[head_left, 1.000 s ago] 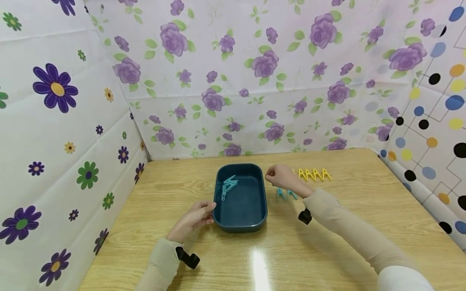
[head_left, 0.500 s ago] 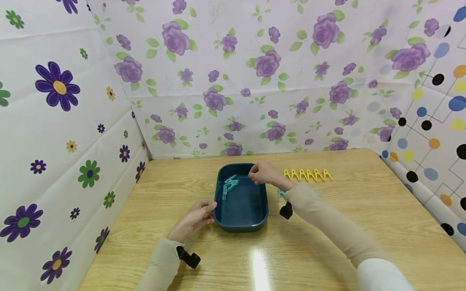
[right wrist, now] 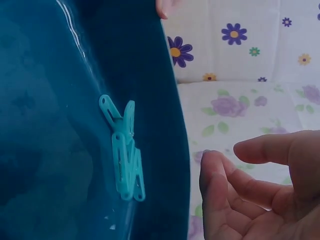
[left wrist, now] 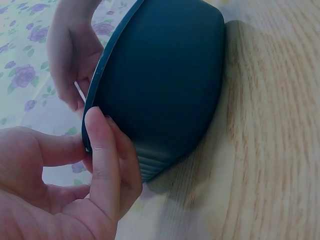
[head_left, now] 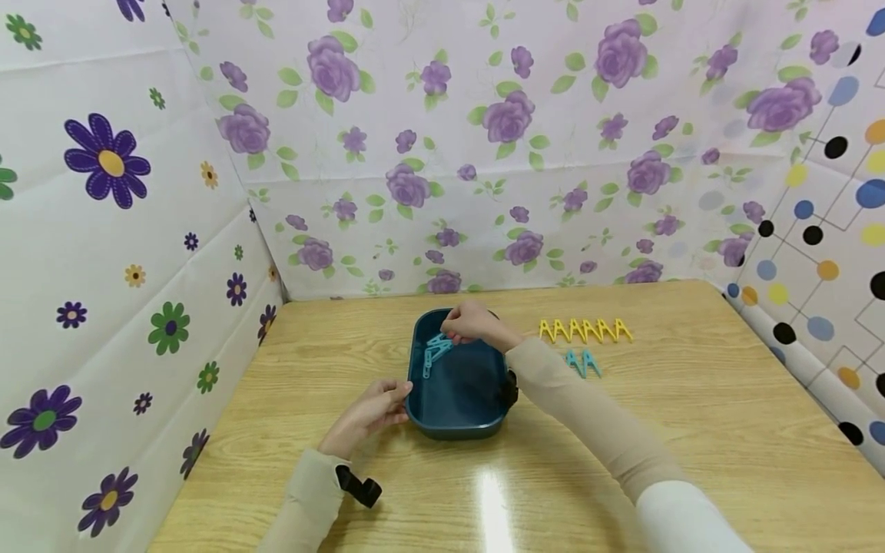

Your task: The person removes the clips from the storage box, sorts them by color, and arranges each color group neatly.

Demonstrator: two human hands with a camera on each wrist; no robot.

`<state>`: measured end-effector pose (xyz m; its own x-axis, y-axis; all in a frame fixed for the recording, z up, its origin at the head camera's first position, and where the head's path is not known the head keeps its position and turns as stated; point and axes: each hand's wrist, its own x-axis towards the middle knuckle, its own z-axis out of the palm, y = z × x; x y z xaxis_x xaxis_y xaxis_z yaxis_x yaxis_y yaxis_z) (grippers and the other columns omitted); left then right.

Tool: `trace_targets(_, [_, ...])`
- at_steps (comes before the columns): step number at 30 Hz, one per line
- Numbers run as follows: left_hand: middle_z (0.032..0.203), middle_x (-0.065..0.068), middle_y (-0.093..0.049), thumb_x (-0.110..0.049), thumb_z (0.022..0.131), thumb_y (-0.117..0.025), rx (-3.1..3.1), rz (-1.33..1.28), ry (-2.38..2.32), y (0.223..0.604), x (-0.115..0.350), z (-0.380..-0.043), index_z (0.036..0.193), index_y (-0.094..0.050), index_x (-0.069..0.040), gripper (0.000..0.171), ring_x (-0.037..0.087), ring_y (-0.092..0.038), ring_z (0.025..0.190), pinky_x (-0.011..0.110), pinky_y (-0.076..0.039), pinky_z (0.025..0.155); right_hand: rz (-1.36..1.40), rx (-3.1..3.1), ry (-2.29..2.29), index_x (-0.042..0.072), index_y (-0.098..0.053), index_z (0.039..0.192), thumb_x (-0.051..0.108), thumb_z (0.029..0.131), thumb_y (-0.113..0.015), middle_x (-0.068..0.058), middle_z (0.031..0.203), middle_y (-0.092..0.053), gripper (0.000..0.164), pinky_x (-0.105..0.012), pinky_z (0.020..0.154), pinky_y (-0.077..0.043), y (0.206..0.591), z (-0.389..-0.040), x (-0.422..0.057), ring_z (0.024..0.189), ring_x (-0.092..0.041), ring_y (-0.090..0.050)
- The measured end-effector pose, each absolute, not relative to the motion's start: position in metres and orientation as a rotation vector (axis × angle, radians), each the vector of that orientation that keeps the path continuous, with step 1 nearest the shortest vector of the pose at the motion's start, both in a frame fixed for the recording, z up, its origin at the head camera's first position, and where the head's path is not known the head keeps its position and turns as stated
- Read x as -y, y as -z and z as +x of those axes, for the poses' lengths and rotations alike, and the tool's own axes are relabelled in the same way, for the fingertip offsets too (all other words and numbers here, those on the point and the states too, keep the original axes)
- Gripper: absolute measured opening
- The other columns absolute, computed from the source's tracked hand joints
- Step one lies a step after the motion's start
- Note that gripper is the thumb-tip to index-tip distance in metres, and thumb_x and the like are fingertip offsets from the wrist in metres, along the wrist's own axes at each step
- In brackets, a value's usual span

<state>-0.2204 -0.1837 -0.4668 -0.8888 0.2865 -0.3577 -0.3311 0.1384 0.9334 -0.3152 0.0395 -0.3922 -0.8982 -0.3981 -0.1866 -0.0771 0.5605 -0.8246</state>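
My left hand (head_left: 373, 411) pinches the near left rim of a dark blue-green plastic bin (head_left: 459, 432); in the left wrist view its thumb and fingers (left wrist: 102, 165) lie on either side of that rim. Light blue clothespins (head_left: 429, 365) lie in a small heap against the bin's left wall, and the right wrist view shows them (right wrist: 125, 155) close up. Over that heap is my right hand (head_left: 473, 322), reaching across the bin. Its thumb (right wrist: 262, 148) and index fingertip stand apart, with nothing visible between them.
Right of the bin, yellow clothespins (head_left: 584, 330) form a row on the wooden table (head_left: 677, 399). Two light blue clothespins (head_left: 582, 362) show in front of them, beside my right sleeve. Floral cloth (head_left: 408, 230) hangs behind the table, with patterned sheets on both sides.
My right hand has moved left from beside the clothespin rows, across the bin's right rim, to the heap inside. My left hand stays at the rim, and the bin has not moved.
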Motion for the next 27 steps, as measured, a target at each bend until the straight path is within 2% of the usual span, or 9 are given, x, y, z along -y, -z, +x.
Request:
trace_targets(4, [0.078,0.0,-0.057,-0.02,0.103,-0.048,-1.958,-0.029,-1.805,0.468,0.185,-0.221,0.117,-0.051,0.009,0.033,0.007,-0.055,0.066,0.018,-0.051,0.062,-0.358,-2.411,1.3,0.006,-0.068,0.075,0.014,0.093,-0.06,-0.002,0.065,-0.058,0.022,-0.022,0.056,-0.046,0.398,-0.321,-0.029,0.055,-0.009,-0.052])
trace_targets(8, [0.077,-0.001,-0.057,-0.02,0.102,-0.049,-1.956,-0.036,-1.819,0.469,0.186,-0.221,0.113,-0.052,0.007,0.029,0.007,-0.055,0.066,0.017,-0.051,0.061,-0.331,-2.382,1.267,0.003,-0.063,0.071,0.013,0.092,-0.06,-0.003,0.061,-0.056,0.024,-0.022,0.052,-0.041,0.401,-0.324,-0.021,0.051,-0.01,-0.046])
trace_targets(12, [0.076,-0.001,-0.056,-0.021,0.102,-0.051,-1.957,-0.031,-1.824,0.47,0.186,-0.221,0.1,-0.056,0.0,0.022,0.007,-0.056,0.066,0.018,-0.051,0.061,-0.33,-2.37,1.079,-0.001,-0.071,0.084,0.019,0.095,-0.058,-0.005,0.066,-0.065,0.026,-0.022,0.055,-0.048,0.404,-0.324,-0.015,0.054,-0.01,-0.056])
trace_targets(16, [0.074,-0.001,-0.057,-0.021,0.102,-0.051,-1.938,-0.021,-1.831,0.47,0.186,-0.221,0.094,-0.057,-0.005,0.019,0.008,-0.056,0.066,0.019,-0.051,0.061,-0.322,-2.331,0.957,-0.002,-0.071,0.099,0.022,0.096,-0.056,-0.012,0.083,-0.073,0.028,-0.029,0.067,-0.056,0.41,-0.32,-0.01,0.072,-0.018,-0.069])
trace_targets(20, [0.073,-0.002,-0.057,-0.021,0.102,-0.05,-1.929,-0.01,-1.835,0.47,0.186,-0.22,0.094,-0.057,-0.005,0.019,0.007,-0.057,0.065,0.018,-0.051,0.061,-0.285,-2.328,0.955,-0.004,-0.069,0.095,0.018,0.094,-0.056,-0.016,0.089,-0.073,0.025,-0.034,0.074,-0.057,0.418,-0.319,-0.004,0.077,-0.022,-0.071])
trace_targets(27, [0.075,-0.002,-0.059,-0.021,0.102,-0.05,-1.93,0.01,-1.839,0.468,0.187,-0.219,0.096,-0.057,-0.004,0.02,0.007,-0.057,0.065,0.017,-0.051,0.061,-0.223,-2.329,0.953,0.0,-0.067,0.08,0.013,0.092,-0.054,-0.013,0.081,-0.073,0.021,-0.027,0.064,-0.056,0.434,-0.32,0.005,0.066,-0.016,-0.067])
